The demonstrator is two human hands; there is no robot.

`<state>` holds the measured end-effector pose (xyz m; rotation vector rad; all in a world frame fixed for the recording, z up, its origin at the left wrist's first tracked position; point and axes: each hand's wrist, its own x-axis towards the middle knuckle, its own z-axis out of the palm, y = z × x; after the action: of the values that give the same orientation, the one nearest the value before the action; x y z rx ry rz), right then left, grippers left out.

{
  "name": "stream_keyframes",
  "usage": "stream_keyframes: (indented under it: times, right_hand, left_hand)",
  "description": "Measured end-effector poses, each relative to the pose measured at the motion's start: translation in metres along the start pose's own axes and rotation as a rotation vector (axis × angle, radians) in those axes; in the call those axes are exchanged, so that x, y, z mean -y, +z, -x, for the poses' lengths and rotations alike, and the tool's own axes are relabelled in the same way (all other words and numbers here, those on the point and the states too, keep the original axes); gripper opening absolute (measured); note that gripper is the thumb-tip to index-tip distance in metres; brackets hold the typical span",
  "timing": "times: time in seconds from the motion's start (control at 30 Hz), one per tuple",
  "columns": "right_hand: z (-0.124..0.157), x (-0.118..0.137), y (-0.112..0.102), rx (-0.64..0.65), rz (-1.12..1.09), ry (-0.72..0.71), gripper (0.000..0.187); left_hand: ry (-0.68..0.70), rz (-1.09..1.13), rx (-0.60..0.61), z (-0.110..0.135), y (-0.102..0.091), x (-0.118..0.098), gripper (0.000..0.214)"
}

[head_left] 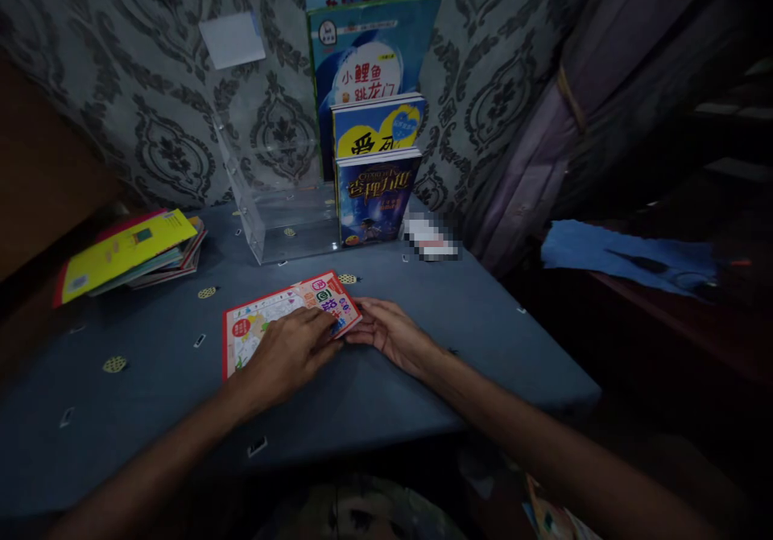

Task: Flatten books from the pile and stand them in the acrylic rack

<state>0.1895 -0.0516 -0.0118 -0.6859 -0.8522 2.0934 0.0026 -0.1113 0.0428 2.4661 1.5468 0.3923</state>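
Note:
A thin red-edged picture book (269, 319) lies flat on the blue-grey table (386, 395), just in front of me. My left hand (290, 355) rests palm down on the book's near right part, fingers stretched over the cover. My right hand (390, 332) lies beside it on the table, fingertips touching the book's right corner, fingers loosely extended. Neither hand grips anything.
A clear acrylic rack (266, 210) at the table's back holds three upright books (378, 194), tallest behind. A stack of thin books with a yellow one on top (130, 250) lies at the left. A blue cloth (628, 254) hangs right, beyond the table edge. Patterned wall behind.

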Motion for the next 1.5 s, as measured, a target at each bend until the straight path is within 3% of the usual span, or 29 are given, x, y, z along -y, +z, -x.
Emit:
stream_keyframes:
  times: [0.2,0.37,0.47,0.6,0.7,0.83,0.93,1.03,1.17,1.23,1.33,1.5]
  right_hand:
    - [0.002,0.001,0.002,0.016,0.038,-0.011,0.02]
    - [0.003,0.0,0.006,-0.006,0.096,-0.052,0.032]
    - [0.003,-0.001,0.009,-0.03,0.147,-0.065,0.045]
    - [0.001,0.001,0.013,-0.011,0.16,-0.114,0.05]
    - [-0.002,0.008,0.017,-0.029,0.125,-0.161,0.049]
    - [-0.006,0.01,0.024,-0.071,0.1,-0.166,0.043]
    - [-0.009,0.003,0.032,-0.061,0.096,-0.158,0.038]
    - [-0.014,0.007,0.045,-0.021,0.101,-0.153,0.04]
    - [-0.022,0.036,0.063,0.012,0.274,-0.362,0.044]
    - [-0.026,0.05,0.066,0.017,0.432,-0.507,0.045]
    - [-0.03,0.053,0.063,0.019,0.609,-0.619,0.046]
    - [-0.032,0.044,0.056,0.077,0.799,-0.582,0.046]
  left_hand:
    - [0.014,0.109,-0.008,-0.002,-0.006,0.002,0.033]
    - [0.018,0.103,-0.025,0.001,-0.002,0.003,0.029]
    - [-0.011,0.056,-0.076,-0.003,-0.004,0.018,0.031]
    - [-0.246,-0.005,-0.248,-0.013,-0.011,0.056,0.035]
    - [-0.385,0.303,-0.231,-0.016,-0.018,0.08,0.036]
    - [-0.553,1.01,-0.296,-0.018,-0.028,0.083,0.049]
    - [-0.528,1.321,-0.414,-0.022,-0.038,0.073,0.052]
    - [-0.467,1.458,-0.583,-0.027,-0.05,0.061,0.05]
    - [-0.417,1.454,-0.81,-0.029,-0.06,0.054,0.052]
    - [-0.421,1.411,-0.851,-0.026,-0.06,0.056,0.055]
    - [-0.393,1.258,-0.757,-0.016,-0.055,0.066,0.059]
    - [-0.404,0.869,-0.633,0.005,-0.052,0.088,0.064]
